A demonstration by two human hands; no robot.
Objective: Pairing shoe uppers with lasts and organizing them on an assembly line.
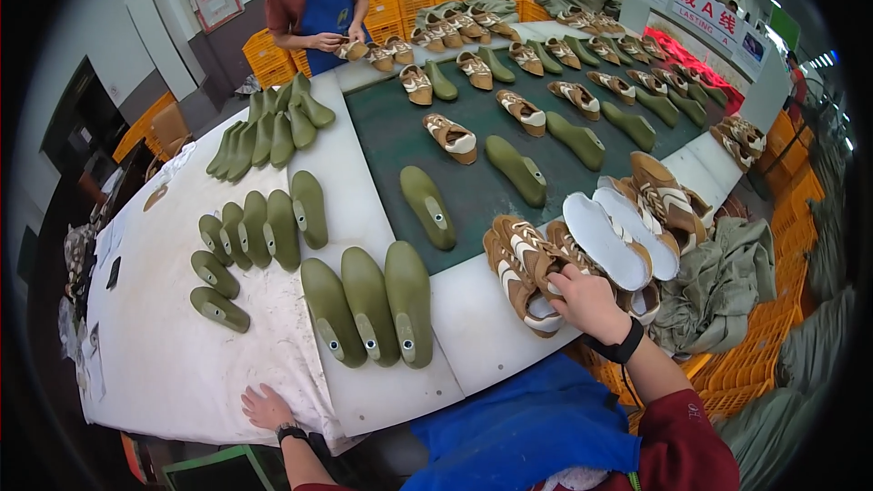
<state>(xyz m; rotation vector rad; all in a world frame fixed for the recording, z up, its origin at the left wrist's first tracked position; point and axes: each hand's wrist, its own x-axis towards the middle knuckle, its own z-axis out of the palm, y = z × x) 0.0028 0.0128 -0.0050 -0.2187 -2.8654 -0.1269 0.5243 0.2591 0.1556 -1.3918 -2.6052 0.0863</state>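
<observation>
My right hand (591,302) has its fingers curled over the collar of a brown-and-white sneaker (531,245), one of a pair side by side at the near table edge; its fingertips are partly hidden. Just past that hand, two white insoles (607,241) lie on more brown sneakers (668,195). On the white cloth (209,355) at the near left, my left hand (266,407) rests flat, fingers spread, holding nothing. Three large green shoe lasts (368,305) stand in a row between my hands. Several smaller green lasts (264,227) lie farther left on the cloth.
Sneakers and green lasts stand in rows on the dark green belt (382,136). Across the table, a co-worker in a blue apron (329,18) handles a shoe. Orange crates (746,373) and a grey-green cloth (718,286) border the right side. More lasts (273,123) are piled far left.
</observation>
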